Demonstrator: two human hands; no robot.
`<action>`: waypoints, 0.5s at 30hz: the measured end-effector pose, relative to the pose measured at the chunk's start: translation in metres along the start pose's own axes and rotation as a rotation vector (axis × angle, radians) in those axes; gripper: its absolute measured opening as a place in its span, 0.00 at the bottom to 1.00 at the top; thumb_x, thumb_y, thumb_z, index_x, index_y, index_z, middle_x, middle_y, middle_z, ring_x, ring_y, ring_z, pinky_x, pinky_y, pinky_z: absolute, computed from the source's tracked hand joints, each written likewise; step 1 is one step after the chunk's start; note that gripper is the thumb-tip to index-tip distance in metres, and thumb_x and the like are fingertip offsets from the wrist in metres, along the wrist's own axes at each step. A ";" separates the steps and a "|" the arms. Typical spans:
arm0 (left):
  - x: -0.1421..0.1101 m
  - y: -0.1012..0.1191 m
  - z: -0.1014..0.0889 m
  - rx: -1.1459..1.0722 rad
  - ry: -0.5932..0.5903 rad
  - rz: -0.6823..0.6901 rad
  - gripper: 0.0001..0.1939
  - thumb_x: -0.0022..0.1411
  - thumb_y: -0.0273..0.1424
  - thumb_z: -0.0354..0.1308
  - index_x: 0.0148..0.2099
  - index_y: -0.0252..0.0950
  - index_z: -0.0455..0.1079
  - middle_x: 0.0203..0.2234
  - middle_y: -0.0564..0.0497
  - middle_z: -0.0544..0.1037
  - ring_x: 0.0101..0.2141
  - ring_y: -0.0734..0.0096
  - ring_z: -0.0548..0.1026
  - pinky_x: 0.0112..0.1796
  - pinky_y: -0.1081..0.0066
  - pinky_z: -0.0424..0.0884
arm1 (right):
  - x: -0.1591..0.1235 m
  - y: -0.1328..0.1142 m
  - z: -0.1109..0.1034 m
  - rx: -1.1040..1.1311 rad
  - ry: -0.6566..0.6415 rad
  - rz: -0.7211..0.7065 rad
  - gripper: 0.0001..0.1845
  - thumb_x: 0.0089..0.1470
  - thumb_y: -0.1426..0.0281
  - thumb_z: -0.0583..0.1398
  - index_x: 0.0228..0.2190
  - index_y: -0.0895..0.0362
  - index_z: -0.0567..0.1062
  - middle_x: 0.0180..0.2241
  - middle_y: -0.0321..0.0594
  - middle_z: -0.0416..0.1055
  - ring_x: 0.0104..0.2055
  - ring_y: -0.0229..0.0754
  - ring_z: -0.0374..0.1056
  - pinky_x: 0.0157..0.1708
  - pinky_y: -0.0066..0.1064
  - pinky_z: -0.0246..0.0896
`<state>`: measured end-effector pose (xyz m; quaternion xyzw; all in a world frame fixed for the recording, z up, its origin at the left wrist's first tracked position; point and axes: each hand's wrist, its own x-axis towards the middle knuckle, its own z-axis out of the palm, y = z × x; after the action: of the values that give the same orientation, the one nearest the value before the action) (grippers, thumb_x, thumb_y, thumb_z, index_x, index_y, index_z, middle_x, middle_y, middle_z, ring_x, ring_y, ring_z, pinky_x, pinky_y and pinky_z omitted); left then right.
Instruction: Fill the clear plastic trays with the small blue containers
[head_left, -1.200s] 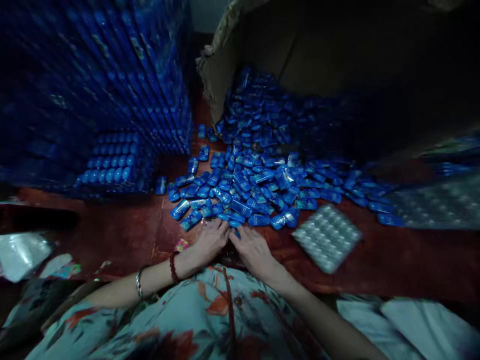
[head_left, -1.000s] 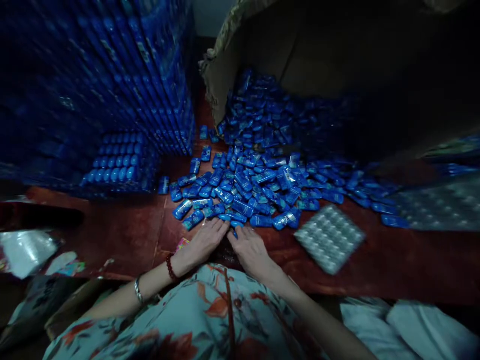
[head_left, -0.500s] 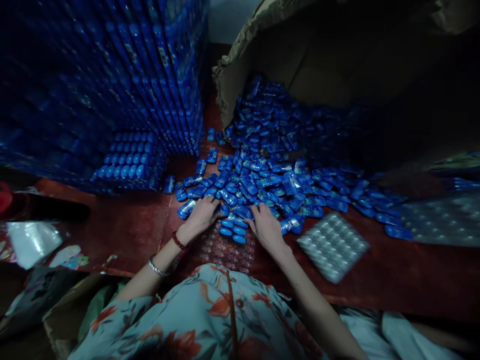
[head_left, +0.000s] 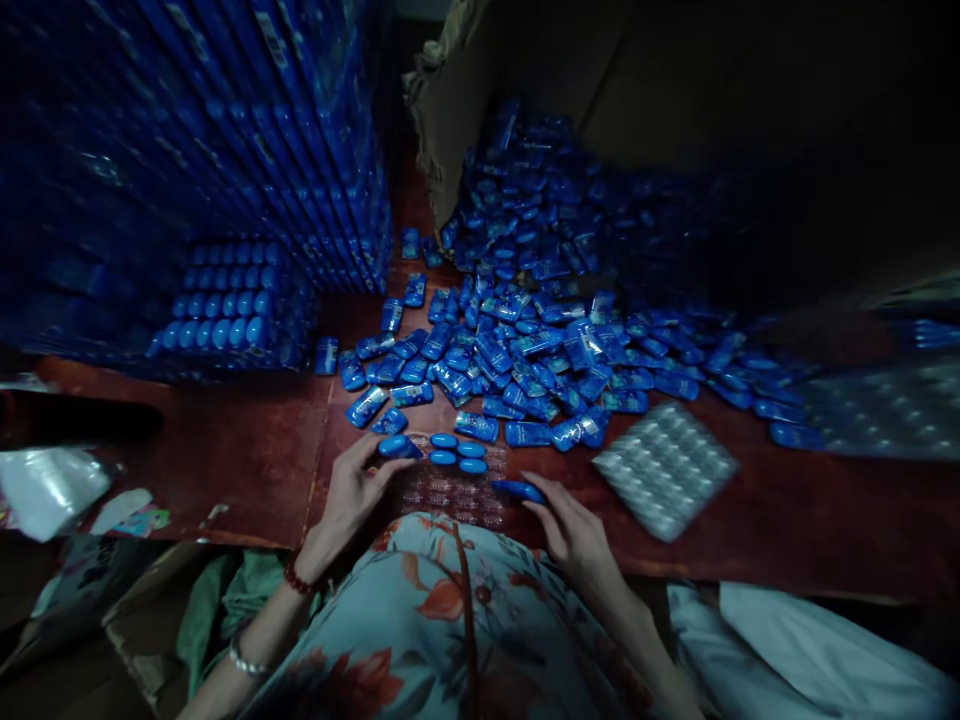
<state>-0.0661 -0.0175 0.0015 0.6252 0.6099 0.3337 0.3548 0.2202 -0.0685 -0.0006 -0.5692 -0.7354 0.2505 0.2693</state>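
Observation:
A clear plastic tray with rows of pockets lies on the red-brown table right in front of me. Three blue packets sit in its far row. My left hand pinches another blue packet at the tray's far left corner. My right hand holds a blue packet by its fingertips at the tray's right edge. A large loose pile of blue packets spreads just beyond the tray.
An empty silvery pocket tray lies to the right, with more trays at far right. Tall stacks of filled blue trays rise at left. An open cardboard box spills packets at the back. Plastic scraps lie far left.
Both hands pulled back from the pile toward me, each carrying a blue packet to the clear tray. The tray's near rows are now uncovered.

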 end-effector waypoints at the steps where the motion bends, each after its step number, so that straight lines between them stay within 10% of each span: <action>1: -0.009 0.001 0.004 -0.031 -0.018 0.024 0.08 0.58 0.34 0.58 0.37 0.34 0.72 0.30 0.51 0.76 0.32 0.69 0.74 0.35 0.72 0.70 | 0.000 -0.003 0.004 0.027 -0.010 -0.020 0.16 0.58 0.71 0.53 0.49 0.53 0.67 0.42 0.40 0.73 0.43 0.39 0.71 0.43 0.30 0.67; 8: -0.022 -0.016 0.038 0.096 -0.063 0.446 0.15 0.63 0.23 0.46 0.49 0.35 0.67 0.36 0.45 0.75 0.39 0.67 0.74 0.39 0.68 0.72 | 0.026 -0.009 0.022 -0.100 -0.079 -0.393 0.17 0.57 0.77 0.51 0.48 0.59 0.67 0.41 0.46 0.72 0.43 0.41 0.68 0.42 0.32 0.66; 15: -0.012 -0.008 0.037 0.373 -0.270 0.462 0.17 0.63 0.22 0.40 0.48 0.34 0.66 0.38 0.42 0.74 0.43 0.59 0.73 0.43 0.59 0.73 | 0.047 -0.040 0.022 -0.528 -0.286 -0.492 0.12 0.54 0.80 0.51 0.37 0.59 0.72 0.29 0.43 0.68 0.32 0.42 0.65 0.32 0.33 0.61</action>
<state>-0.0394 -0.0310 -0.0243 0.8398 0.4501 0.2021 0.2266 0.1675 -0.0333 0.0153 -0.3849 -0.9192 0.0574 0.0605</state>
